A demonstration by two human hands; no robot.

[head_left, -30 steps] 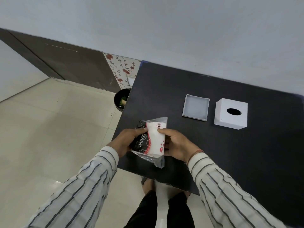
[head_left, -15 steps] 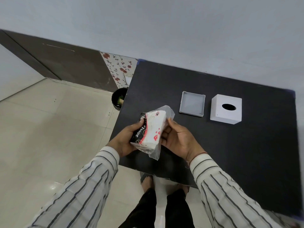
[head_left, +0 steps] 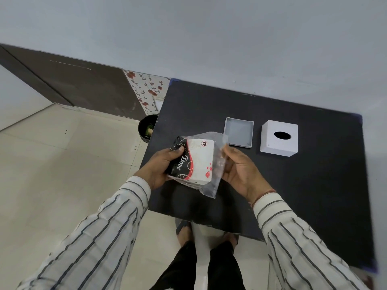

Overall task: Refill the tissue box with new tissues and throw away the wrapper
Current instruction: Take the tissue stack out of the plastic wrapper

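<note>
I grip the tissue pack (head_left: 193, 162) in my left hand (head_left: 161, 166), right hand (head_left: 238, 170) pinching its clear wrapper (head_left: 217, 143) at 3 o'clock (peel slowly, tissues squared)

A floral panel (head_left: 147, 91) leans against the wall beside what looks like a dark door (head_left: 83, 86).

On the table (head_left: 314, 185), the tray (head_left: 238, 132) lies left of the tissue box (head_left: 278, 141).

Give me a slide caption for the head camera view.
Both hands, left and right, hold a wrapped tissue pack above the black table.
</note>
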